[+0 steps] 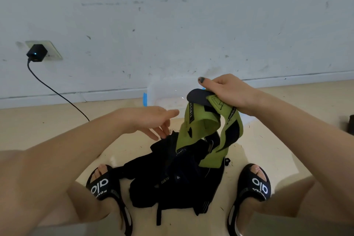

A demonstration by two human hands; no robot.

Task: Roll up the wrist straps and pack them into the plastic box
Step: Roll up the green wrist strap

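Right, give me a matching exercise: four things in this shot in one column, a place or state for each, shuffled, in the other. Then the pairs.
Things:
1. green wrist strap
2. black straps
3. plastic box
4. charger

Places or states:
A. plugged into the wall socket
B. on the floor by the wall
C. dangling from the right hand
D. heaped between the feet

Pairs: 1-C, 2-D, 3-B, 4-A

wrist straps (210, 128): green with black patches | pile of straps (172, 174): black | sandals (101, 186): black, white lettering | plastic box (168, 94): clear, blue clip | charger (36, 53): black | wall (172, 15): white, dark scuffs
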